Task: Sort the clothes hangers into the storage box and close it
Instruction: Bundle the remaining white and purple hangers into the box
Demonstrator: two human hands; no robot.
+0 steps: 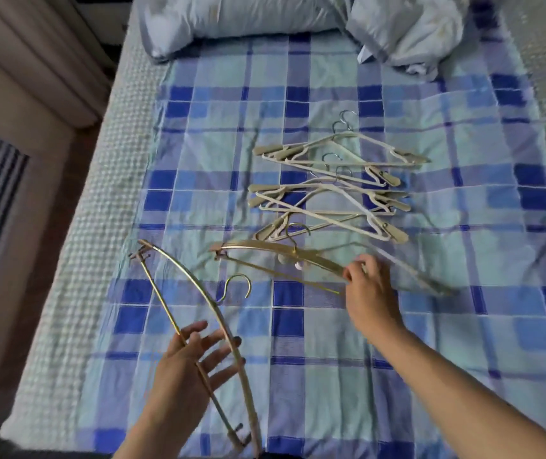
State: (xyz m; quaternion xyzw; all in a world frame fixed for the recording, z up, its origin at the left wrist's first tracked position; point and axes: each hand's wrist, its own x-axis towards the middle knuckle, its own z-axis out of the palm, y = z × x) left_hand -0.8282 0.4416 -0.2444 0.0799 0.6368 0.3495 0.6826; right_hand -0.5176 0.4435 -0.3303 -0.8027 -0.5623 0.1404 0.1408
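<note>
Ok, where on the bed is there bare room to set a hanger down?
Bare plaid sheet lies near the front right, beside the right hand, and between the cream hangers and the pillows. The middle is crowded with hangers.

A bed [76, 293] with a pale textured cover carries a blue plaid sheet [331, 342] spread over its middle. At its head lie a pillow [232, 18] and a crumpled blanket [407, 31]. On the sheet lies a loose pile of cream hangers [328, 183], with a gold hanger [285, 251] just below it.
</note>
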